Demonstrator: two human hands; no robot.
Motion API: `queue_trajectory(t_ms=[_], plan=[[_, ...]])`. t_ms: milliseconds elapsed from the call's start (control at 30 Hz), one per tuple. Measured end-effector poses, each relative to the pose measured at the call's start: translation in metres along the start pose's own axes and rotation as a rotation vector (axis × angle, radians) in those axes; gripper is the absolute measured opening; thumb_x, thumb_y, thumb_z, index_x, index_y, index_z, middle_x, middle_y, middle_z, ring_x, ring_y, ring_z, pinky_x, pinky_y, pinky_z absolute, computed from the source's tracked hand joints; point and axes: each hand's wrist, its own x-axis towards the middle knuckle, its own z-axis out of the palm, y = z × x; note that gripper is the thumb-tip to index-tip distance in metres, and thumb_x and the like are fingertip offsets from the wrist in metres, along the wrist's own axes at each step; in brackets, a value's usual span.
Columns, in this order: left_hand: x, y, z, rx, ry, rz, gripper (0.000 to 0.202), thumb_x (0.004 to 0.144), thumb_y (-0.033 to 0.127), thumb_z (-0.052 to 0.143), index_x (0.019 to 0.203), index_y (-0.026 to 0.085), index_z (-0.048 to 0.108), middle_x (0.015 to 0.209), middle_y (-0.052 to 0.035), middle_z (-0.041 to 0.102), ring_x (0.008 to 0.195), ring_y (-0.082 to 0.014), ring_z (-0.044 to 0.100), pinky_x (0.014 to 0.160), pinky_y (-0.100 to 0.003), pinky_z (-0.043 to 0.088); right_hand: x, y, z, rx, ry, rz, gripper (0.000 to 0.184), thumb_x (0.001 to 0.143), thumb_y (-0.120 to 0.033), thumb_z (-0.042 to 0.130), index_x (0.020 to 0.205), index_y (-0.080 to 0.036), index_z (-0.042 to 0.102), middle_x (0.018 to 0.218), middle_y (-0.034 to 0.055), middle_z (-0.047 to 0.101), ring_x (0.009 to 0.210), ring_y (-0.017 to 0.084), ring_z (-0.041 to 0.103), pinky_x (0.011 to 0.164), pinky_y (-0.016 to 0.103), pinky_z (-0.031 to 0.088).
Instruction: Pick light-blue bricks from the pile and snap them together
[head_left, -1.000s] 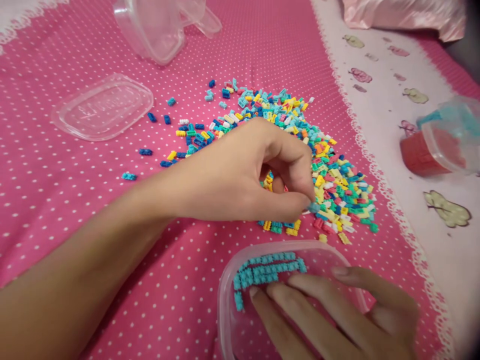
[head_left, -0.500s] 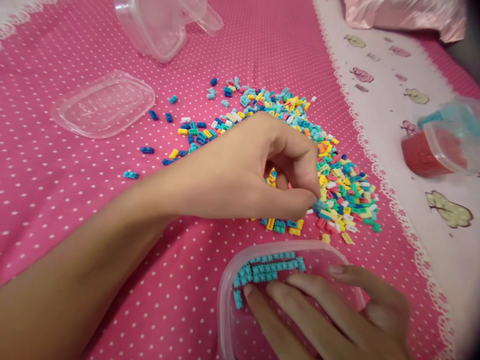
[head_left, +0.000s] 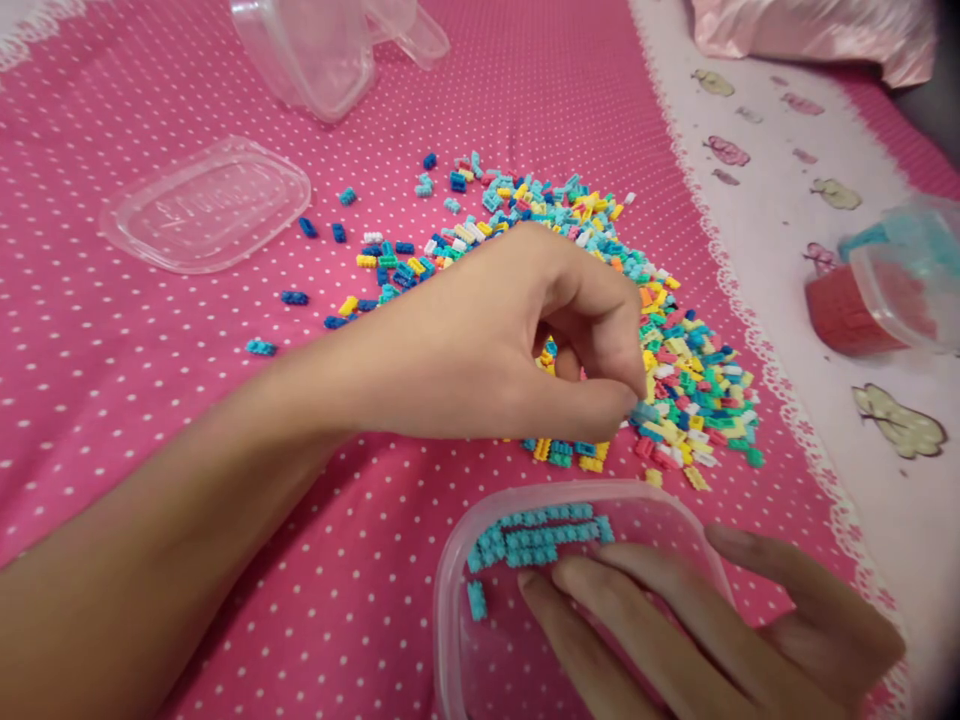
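Note:
My left hand (head_left: 502, 340) reaches across from the left over a heap of small toy building bricks (head_left: 697, 380). Its thumb and index finger are pinched on a small light-blue brick (head_left: 643, 411), mostly hidden by the fingertips. My right hand (head_left: 697, 630) lies over a clear plastic lid or shallow tub (head_left: 450, 590), fingers spread and holding nothing that shows; its thumb is out of sight. Inside that tub, turquoise bricks (head_left: 540, 540) stand in neat rows near the far rim, and a single turquoise brick (head_left: 477, 600) sits apart at the left.
A clear lid (head_left: 206, 205) lies at the left, and a clear container (head_left: 315, 60) rests on its side behind it. At the right stand tubs with red (head_left: 847, 305) and blue contents. A pink shiny package (head_left: 810, 30) sits far right. Loose bricks (head_left: 295, 298) dot the pink polka-dot cloth.
My right hand has slid to the right, away from the rows of turquoise bricks, its fingers spreading a little. My left hand stays almost still, pinched on the same brick.

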Motion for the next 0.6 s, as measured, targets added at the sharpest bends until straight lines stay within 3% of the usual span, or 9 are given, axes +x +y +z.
queue_trajectory(t_ms=[300,600], plan=[[0.0,0.0,0.0,-0.002,0.01,0.0,0.016,0.086,0.013,0.054,0.074,0.014,0.066,0.072,0.0106,0.066,0.073,-0.0044,0.07,0.073,-0.016,0.056,-0.002,0.007,-0.004,-0.001,-0.068,-0.095,0.027,0.101,-0.03,0.055,0.1,-0.036,0.081,0.084,-0.0096,0.08,0.079,0.009,0.074,0.095,0.026,0.05],[0.001,0.002,0.001,0.018,0.007,-0.003,0.021,0.087,0.018,0.049,0.074,0.016,0.065,0.071,0.0114,0.066,0.071,-0.003,0.069,0.073,-0.017,0.056,0.003,0.019,-0.007,0.017,-0.065,-0.199,0.027,0.102,-0.031,0.056,0.097,-0.037,0.082,0.088,-0.0119,0.08,0.079,0.007,0.074,0.093,0.023,0.049]])
